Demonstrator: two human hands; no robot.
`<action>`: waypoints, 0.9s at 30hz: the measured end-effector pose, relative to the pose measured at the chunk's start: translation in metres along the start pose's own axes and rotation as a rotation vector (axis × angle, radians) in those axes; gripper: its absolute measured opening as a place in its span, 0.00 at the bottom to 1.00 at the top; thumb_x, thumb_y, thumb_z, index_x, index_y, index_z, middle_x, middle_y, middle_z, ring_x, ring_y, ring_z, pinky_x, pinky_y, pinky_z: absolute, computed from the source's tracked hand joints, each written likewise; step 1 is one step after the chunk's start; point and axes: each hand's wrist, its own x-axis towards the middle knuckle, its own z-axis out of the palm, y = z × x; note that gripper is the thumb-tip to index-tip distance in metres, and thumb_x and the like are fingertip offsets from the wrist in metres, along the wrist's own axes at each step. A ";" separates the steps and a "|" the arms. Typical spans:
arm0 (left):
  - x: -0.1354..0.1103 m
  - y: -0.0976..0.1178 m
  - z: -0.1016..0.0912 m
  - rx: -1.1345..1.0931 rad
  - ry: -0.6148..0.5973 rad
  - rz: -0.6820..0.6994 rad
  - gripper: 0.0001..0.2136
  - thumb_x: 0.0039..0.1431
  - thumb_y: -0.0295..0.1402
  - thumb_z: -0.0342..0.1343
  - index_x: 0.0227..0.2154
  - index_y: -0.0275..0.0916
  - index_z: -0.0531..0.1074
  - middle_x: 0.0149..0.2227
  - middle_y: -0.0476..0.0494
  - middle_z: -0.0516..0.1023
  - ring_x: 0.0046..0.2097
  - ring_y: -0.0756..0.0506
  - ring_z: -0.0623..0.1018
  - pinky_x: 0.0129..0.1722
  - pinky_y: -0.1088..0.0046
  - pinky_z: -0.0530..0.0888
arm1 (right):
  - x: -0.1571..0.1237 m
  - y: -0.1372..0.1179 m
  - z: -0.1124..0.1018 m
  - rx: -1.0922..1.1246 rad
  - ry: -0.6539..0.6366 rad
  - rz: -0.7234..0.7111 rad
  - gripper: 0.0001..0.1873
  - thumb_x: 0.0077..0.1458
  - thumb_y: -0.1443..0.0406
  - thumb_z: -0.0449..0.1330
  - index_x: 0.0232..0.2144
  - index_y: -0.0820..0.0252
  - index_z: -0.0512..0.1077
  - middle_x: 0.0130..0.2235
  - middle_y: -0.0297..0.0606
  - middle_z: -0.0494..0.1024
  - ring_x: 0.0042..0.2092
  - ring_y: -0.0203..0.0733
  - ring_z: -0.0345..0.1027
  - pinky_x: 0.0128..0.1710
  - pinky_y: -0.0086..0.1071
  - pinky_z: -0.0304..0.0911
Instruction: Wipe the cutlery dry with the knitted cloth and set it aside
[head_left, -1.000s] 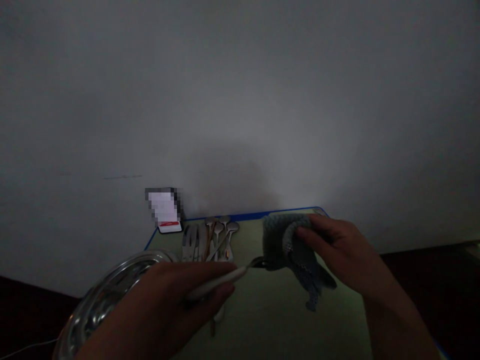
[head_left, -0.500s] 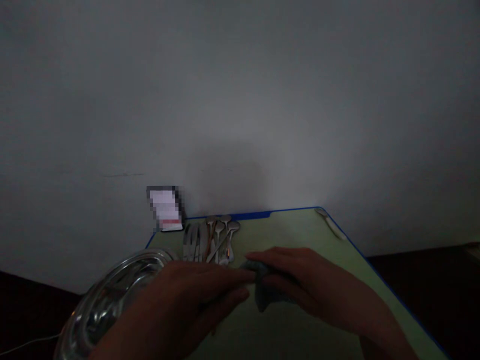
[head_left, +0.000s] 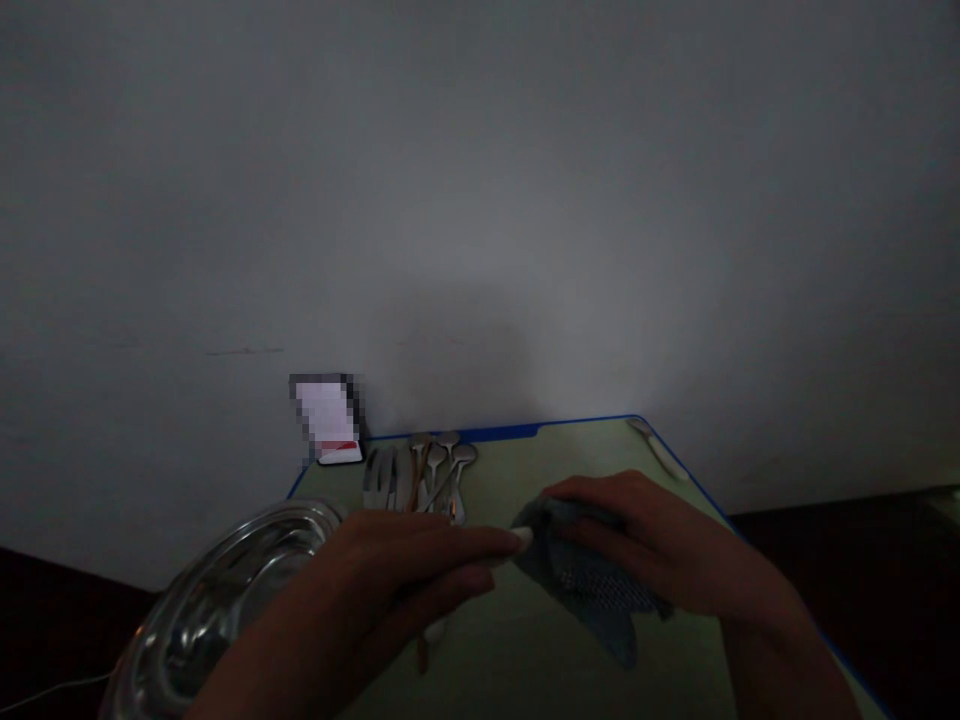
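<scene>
My right hand (head_left: pixel 637 530) grips a bunched grey-blue cloth (head_left: pixel 600 590), and a checked patch and a loose corner hang below the fingers. My left hand (head_left: pixel 420 570) is closed, its fingers pressed together around a thin piece of cutlery. Only its white handle end (head_left: pixel 523 537) shows past the fingertips, against the cloth's edge; the rest is hidden. Beyond my left hand, several knives (head_left: pixel 386 475) and spoons (head_left: pixel 448 460) lie side by side on the green table (head_left: pixel 555 470). Beneath that hand, a brown handle (head_left: pixel 422 655) pokes out.
A shiny metal basin (head_left: pixel 225 560) stands at the left, close to my left forearm. A phone-like screen (head_left: pixel 330 420) leans on the wall at the back left corner. One white-handled utensil (head_left: pixel 660 450) lies along the right rear edge. The grey wall (head_left: pixel 480 200) rises behind the table.
My right hand has moved right and slightly up with the cloth, away from my left hand. More of the cloth hangs in sight, and a white handle end now shows at my left fingertips.
</scene>
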 end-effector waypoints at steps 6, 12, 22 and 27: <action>-0.001 0.004 0.004 0.034 -0.040 -0.185 0.16 0.63 0.38 0.44 0.52 0.60 0.62 0.50 0.58 0.74 0.47 0.47 0.75 0.46 0.72 0.72 | 0.014 0.001 0.008 0.099 0.385 0.191 0.11 0.55 0.60 0.54 0.38 0.55 0.73 0.34 0.33 0.78 0.34 0.38 0.70 0.34 0.31 0.62; -0.011 0.011 0.007 -0.017 -0.319 -0.203 0.23 0.62 0.38 0.46 0.59 0.60 0.49 0.52 0.53 0.72 0.47 0.45 0.75 0.44 0.73 0.73 | 0.029 0.000 0.022 0.404 0.695 0.327 0.15 0.48 0.55 0.60 0.34 0.58 0.73 0.32 0.34 0.78 0.32 0.37 0.70 0.32 0.29 0.62; 0.010 0.002 0.015 -0.139 -0.372 -0.104 0.10 0.63 0.30 0.46 0.42 0.44 0.71 0.37 0.48 0.76 0.32 0.52 0.75 0.32 0.81 0.70 | 0.048 -0.003 0.061 1.363 0.563 0.445 0.25 0.44 0.48 0.60 0.36 0.63 0.73 0.31 0.39 0.78 0.33 0.41 0.71 0.33 0.32 0.63; 0.010 -0.004 0.012 -0.177 -0.306 -0.077 0.12 0.62 0.27 0.46 0.41 0.45 0.72 0.38 0.49 0.76 0.32 0.52 0.75 0.32 0.81 0.70 | 0.047 0.002 0.060 1.424 0.591 0.473 0.31 0.49 0.44 0.51 0.43 0.63 0.71 0.33 0.41 0.78 0.37 0.43 0.71 0.37 0.35 0.64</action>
